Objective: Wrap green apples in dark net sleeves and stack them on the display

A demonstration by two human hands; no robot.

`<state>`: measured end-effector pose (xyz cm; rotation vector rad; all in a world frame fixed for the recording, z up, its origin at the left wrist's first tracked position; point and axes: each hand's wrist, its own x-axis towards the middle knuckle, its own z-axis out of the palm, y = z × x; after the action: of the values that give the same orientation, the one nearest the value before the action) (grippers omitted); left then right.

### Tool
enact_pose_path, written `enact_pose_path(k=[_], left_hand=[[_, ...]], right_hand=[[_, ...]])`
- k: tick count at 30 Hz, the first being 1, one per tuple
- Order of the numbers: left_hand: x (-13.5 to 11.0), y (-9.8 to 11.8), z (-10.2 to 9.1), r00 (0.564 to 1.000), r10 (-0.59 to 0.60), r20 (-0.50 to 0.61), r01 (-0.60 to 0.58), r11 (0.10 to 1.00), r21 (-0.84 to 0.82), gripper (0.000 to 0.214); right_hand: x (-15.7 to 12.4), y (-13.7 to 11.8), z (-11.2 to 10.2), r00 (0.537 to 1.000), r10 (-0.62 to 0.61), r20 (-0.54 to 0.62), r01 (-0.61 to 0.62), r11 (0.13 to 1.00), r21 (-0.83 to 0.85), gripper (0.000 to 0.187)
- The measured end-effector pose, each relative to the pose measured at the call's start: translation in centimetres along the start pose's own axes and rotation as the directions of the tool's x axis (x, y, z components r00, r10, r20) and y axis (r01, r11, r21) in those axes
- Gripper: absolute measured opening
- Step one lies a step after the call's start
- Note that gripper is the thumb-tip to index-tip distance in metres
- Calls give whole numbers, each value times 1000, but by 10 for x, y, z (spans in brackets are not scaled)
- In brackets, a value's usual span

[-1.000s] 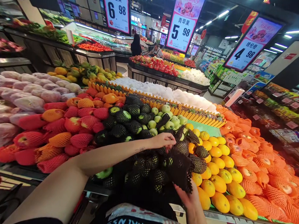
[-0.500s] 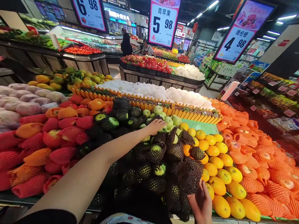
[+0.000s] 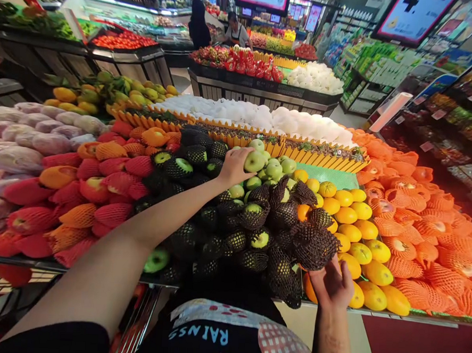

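My left hand [image 3: 235,167] reaches over the middle of the display, its fingers closed around a green apple [image 3: 255,161]. Other green apples [image 3: 274,169] lie just beyond and to its right. At the lower right, my right hand [image 3: 332,283] is palm up, gripping a dark foam net [image 3: 315,245] whose mesh partly covers the fingertips. Whether fruit sits inside that net I cannot tell. Below my left forearm are several green fruits in black nets [image 3: 234,243]. Yellow-orange oranges [image 3: 350,233] are piled beside my right hand.
Red-netted fruit [image 3: 109,214] fills the left, orange-netted fruit [image 3: 428,225] the right. A yellow picket edging [image 3: 325,156] runs behind, with white-wrapped produce [image 3: 255,115] beyond it. A wire cart [image 3: 139,320] stands at lower left. Two people are farther back.
My left hand has closed on a green apple and raised it slightly from the pile. My right hand and the dark net have shifted a little up and right. The view has tilted down.
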<state>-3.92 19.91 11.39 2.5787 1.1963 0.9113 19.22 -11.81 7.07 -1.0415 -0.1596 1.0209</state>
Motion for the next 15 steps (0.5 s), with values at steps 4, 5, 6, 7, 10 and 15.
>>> enact_pose_path(k=[4, 5, 6, 7, 10, 15], left_hand=[[-59, 36, -52, 999, 48, 14, -44, 976, -214, 75], [-78, 46, -61, 997, 54, 59, -38, 968, -248, 74], [-98, 56, -66, 991, 54, 121, -20, 962, -272, 75], [-118, 65, -69, 982, 49, 180, 8, 954, -301, 76], [-170, 85, -59, 948, 11, 318, 133, 894, -428, 79], [-211, 98, -27, 920, -82, 382, 289, 802, -523, 72]], right_hand=[[3, -2, 7, 997, 10, -73, -11, 1000, -6, 35], [3, 0, 10, 997, 8, -82, -9, 1000, -8, 35], [3, 2, 13, 996, 6, -86, -7, 1000, -9, 34], [2, 6, 16, 997, 17, -80, -19, 1000, -21, 31], [-10, 22, 25, 991, 135, -11, -135, 985, -110, 26], [-50, 41, 51, 828, 480, 290, -355, 849, -391, 37]])
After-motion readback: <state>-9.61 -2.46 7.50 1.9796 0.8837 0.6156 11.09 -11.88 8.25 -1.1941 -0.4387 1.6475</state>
